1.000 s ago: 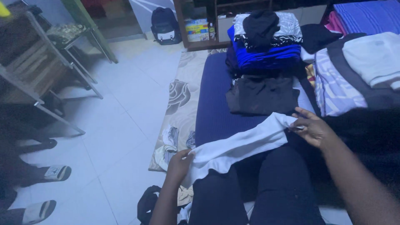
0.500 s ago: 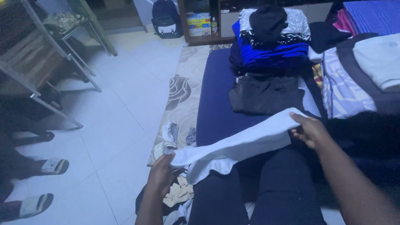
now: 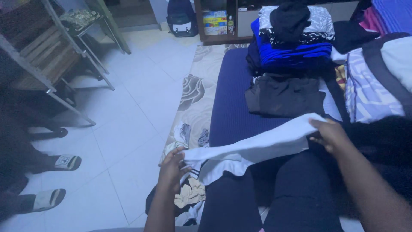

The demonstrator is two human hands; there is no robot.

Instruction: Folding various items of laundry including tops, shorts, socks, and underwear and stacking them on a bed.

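A dark blue mattress (image 3: 231, 107) fills the middle of the frame, running from the upper centre down to the person's dark-trousered legs (image 3: 274, 197) at the bottom. Across those legs, in the lower centre, stretches a long white garment (image 3: 257, 146), pulled into a band that slants from lower left up to the right; its lower edge sags into a loose fold near the left end, where a dark stripe shows.

Behind it, in the upper centre, stands a stack of folded clothes (image 3: 296, 43) in blue, black and patterned white, with a folded dark grey piece (image 3: 285, 96) lying flat in front of it. At the upper right lie striped and pale fabrics (image 3: 369, 86).

The right hand (image 3: 331, 136), at the right centre, is closed on the upper right end of the white garment, fingers curled over its edge. The left hand (image 3: 172, 165), at the lower centre left, pinches the other end, thumb and fingers gathered around the cloth.

On the white tiled floor (image 3: 128, 111) below the left hand lies a small heap of crumpled clothes (image 3: 189, 193).
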